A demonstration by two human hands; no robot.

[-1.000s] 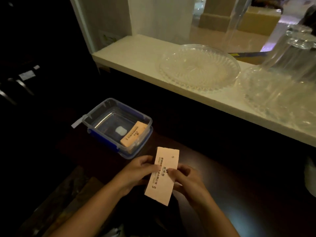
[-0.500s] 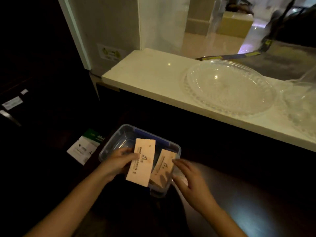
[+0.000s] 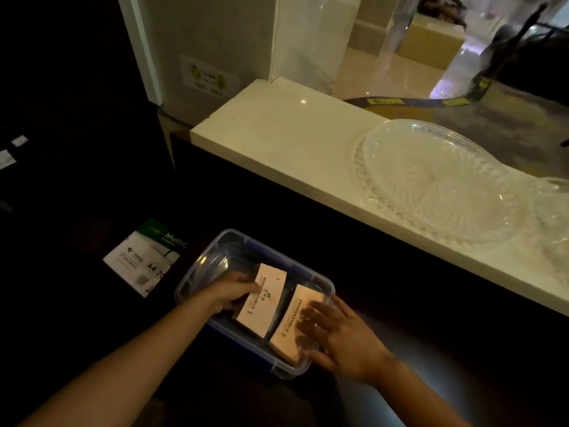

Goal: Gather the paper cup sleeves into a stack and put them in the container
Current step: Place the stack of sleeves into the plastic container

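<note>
A clear plastic container (image 3: 215, 251) with a blue rim sits on the dark surface in front of me. My left hand (image 3: 229, 292) grips a stack of pale paper cup sleeves (image 3: 263, 298) by its left edge, holding it inside the container. A second stack of sleeves (image 3: 292, 328) lies in the container's right half. My right hand (image 3: 335, 334) rests with spread fingers on that second stack and over the container's right rim.
A ream of A4 paper (image 3: 143, 258) lies left of the container. Behind runs a pale stone counter (image 3: 277, 131) carrying a large cut-glass plate (image 3: 437, 180) and more glassware (image 3: 554, 217) at the right edge. The surroundings are very dark.
Both hands held one stack in front of the container. The left hand then carried it into the container, while the right hand let go and came down onto the stack lying there.
</note>
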